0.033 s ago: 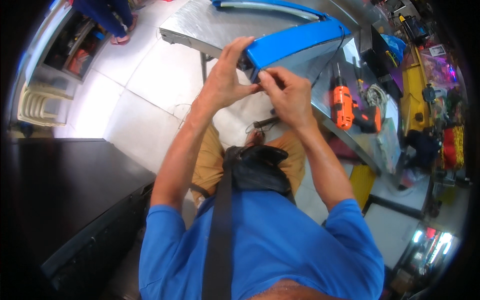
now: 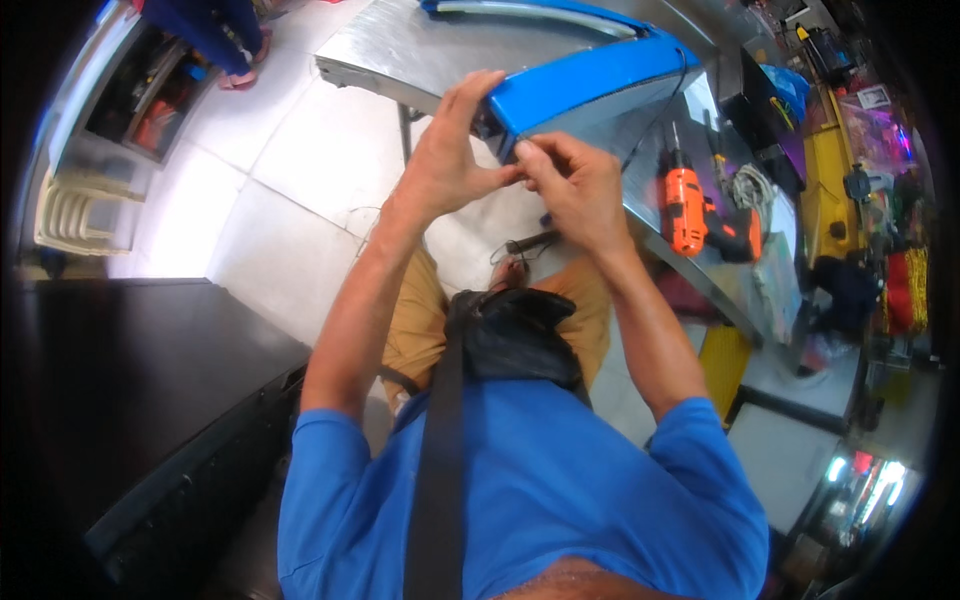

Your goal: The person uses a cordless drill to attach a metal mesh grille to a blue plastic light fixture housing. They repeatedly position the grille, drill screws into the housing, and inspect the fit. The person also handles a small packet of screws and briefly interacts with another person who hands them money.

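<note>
Both hands work the near end of a long blue plastic panel (image 2: 585,75) that overhangs the metal table (image 2: 400,50). The left hand (image 2: 445,160) cups it, fingers curled; the right hand (image 2: 570,180) pinches something small there. A slip could tip the panel floorward, or knock the orange cordless drill (image 2: 685,210) just right of that hand.

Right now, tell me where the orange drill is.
The orange drill lies on the metal table, right of the right hand and below the blue panel.
</note>
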The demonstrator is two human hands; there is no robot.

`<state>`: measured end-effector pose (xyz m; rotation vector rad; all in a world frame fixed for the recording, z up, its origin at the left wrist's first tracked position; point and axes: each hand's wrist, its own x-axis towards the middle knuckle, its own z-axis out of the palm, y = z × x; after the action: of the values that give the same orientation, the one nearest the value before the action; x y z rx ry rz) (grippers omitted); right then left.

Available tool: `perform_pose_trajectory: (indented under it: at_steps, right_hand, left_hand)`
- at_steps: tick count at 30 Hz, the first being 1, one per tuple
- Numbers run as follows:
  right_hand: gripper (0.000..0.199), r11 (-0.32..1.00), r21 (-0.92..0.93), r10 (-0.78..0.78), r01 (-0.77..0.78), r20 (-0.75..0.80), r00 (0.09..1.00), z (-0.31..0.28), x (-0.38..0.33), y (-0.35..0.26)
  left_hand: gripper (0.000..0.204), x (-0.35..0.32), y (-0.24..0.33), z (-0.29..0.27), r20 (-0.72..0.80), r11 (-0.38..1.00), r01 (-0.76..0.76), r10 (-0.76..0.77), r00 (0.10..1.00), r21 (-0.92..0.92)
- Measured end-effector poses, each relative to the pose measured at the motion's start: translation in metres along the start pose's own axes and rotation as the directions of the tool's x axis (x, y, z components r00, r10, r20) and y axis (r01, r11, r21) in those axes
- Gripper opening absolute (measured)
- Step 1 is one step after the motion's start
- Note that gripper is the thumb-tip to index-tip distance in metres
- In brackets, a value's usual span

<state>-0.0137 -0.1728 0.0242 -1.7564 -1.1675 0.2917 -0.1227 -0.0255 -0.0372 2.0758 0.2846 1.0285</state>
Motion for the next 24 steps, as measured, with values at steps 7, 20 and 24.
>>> perform_pose_trajectory:
  at_steps: [7, 20, 24]
  right_hand:
    - [0.057, 0.817, -0.577, 0.007, 0.003, 0.015, 1.000, -0.172, -0.032, 0.053]
    - [0.069, 0.870, -0.492, 0.012, 0.008, 0.038, 0.999, -0.201, -0.042, 0.064]
    - [0.057, 0.967, -0.161, 0.189, -0.200, -0.079, 0.979, -0.179, -0.089, 0.013]
  left_hand:
    - [0.092, 0.001, -0.002, 0.010, -0.079, 0.996, -0.021, 0.027, 0.996, 0.083]
    - [0.076, 0.024, 0.022, 0.000, -0.001, 0.985, 0.081, -0.082, 0.997, 0.154]
    - [0.079, 0.026, 0.021, -0.004, 0.019, 0.974, 0.062, -0.068, 0.998, 0.218]
